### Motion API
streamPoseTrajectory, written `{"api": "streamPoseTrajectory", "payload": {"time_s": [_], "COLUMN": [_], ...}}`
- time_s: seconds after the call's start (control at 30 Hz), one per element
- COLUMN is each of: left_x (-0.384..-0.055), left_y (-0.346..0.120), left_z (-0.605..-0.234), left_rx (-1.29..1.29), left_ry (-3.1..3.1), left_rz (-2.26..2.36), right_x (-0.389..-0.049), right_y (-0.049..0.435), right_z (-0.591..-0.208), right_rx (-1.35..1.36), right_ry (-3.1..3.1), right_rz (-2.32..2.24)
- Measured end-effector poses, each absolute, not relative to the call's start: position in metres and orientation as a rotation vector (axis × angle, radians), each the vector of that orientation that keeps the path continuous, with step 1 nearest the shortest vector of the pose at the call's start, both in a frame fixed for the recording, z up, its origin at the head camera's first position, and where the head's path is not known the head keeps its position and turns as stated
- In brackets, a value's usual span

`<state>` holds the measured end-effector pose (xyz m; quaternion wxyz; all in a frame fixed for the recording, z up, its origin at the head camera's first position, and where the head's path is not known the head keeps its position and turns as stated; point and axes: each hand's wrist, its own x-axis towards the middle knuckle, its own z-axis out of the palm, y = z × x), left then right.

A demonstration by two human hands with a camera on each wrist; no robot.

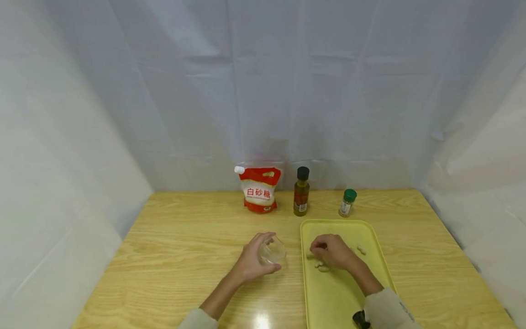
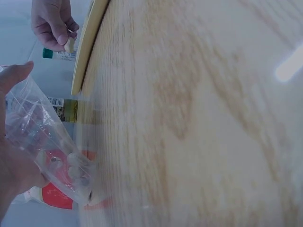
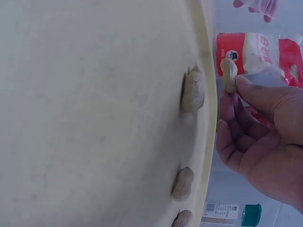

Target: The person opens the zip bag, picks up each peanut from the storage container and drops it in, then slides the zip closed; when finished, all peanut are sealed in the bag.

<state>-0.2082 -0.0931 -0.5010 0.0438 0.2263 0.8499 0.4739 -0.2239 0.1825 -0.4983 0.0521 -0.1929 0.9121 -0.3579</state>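
- Pale wooden table stood against white draped cloth, carrying one yellow-green tray on its right half.
- Three containers lined the far edge: one red-and-white sugar pouch, one dark-capped oil bottle and one green-capped jar, all upright and apart from each other.
- One peanut was pinched between the thumb and fingertips of the right hand, which hung low over the tray's near-left part; its long axis ran roughly in line with the fingers.
- At least three more peanuts lay loose on the tray by its left rim, and one lay apart further right.
- One clear plastic bag was gripped by the curled left hand, just left of the tray, with several peanuts already gathered at its bottom.
- Only the tray's raised rim lay between the two hands.
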Motion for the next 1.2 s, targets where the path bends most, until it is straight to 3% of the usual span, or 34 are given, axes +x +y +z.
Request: {"api": "streamPoseTrajectory", "payload": {"time_s": [0.6,1.2], "left_x": [-0.208,-0.207], "left_y": [-0.092,-0.090], "left_z": [-0.501,-0.500], "left_rx": [0.704,0.708], "left_ry": [2.596,2.577], "left_rz": [1.461,1.457], "right_x": [-0.218,-0.209], "right_y": [0.146,0.112], "right_z": [-0.468,-0.468], "right_rx": [-0.648,-0.682], "right_ry": [2.800,2.809], "right_rz": [-1.298,-1.476]}}
